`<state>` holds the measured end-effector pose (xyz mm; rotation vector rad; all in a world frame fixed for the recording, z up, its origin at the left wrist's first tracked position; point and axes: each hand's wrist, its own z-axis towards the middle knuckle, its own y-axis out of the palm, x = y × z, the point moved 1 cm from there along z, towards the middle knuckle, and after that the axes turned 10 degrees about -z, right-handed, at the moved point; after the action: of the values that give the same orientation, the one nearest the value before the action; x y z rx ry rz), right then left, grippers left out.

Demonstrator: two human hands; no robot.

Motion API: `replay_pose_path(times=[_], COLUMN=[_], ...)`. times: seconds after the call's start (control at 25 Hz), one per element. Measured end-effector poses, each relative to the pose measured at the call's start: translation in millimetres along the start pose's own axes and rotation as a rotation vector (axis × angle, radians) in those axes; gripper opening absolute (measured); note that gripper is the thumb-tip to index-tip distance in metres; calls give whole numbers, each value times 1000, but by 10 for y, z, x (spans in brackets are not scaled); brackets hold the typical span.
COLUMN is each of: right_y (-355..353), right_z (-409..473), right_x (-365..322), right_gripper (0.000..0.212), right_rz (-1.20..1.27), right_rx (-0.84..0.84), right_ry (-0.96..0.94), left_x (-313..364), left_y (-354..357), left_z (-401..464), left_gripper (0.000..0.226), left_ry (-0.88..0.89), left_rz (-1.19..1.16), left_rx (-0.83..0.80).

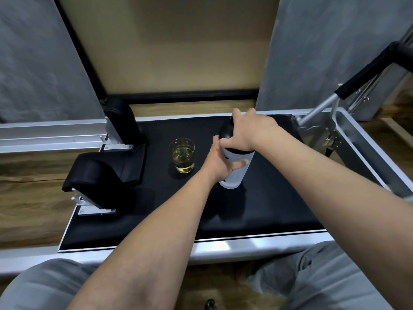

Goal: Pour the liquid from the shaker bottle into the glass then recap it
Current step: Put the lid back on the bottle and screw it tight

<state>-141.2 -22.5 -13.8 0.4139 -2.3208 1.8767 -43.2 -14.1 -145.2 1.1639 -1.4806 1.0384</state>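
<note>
A translucent white shaker bottle (235,175) stands upright on the black padded platform (257,209). My left hand (218,163) grips its body from the left, fingers wrapped around the front. My right hand (248,130) covers and grips the black cap (224,130) on top of the bottle. To the left of the bottle stands a clear glass (182,155), about half full of pale yellow liquid, apart from both hands.
A black padded shoulder rest (107,175) sits at the platform's left, another (121,121) behind it. Metal rails (51,135) frame the platform. A padded bar (368,70) rises at the right. My knees in grey trousers are at the bottom.
</note>
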Motion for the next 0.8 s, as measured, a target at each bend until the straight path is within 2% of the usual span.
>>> replay_pose_path(times=[0.12, 0.2, 0.32, 0.4, 0.44, 0.52, 0.68, 0.72, 0.8], right_y=[-59, -123, -128, -39, -10, 1, -123, -160, -174], right_z=[73, 73, 55, 24, 8, -22, 65, 69, 70], right_x=[90, 209, 270, 177, 108, 26, 209, 270, 339], right_gripper=[128, 141, 119, 100, 98, 103, 130, 131, 118], right_rz=[-15, -55, 26, -1, -35, -73, -73, -54, 2], right_rx=[-165, -177, -123, -34, 12, 35, -139, -152, -145], right_ry=[-45, -136, -233, -163, -93, -11, -73, -120, -193], left_x=[4, 4, 16, 41, 44, 46, 39, 38, 25], left_y=[-16, -44, -35, -8, 6, 22, -23, -28, -21], left_z=[-11, -35, -28, -30, -28, -40, -73, -78, -60], left_gripper=[80, 86, 79, 85, 84, 77, 74, 74, 74], left_ry=[10, 26, 6, -9, -13, -1, 15, 13, 14], left_rz=[19, 61, 49, 18, 10, 19, 37, 48, 50], left_rx=[7, 24, 44, 30, 20, 9, 39, 50, 63])
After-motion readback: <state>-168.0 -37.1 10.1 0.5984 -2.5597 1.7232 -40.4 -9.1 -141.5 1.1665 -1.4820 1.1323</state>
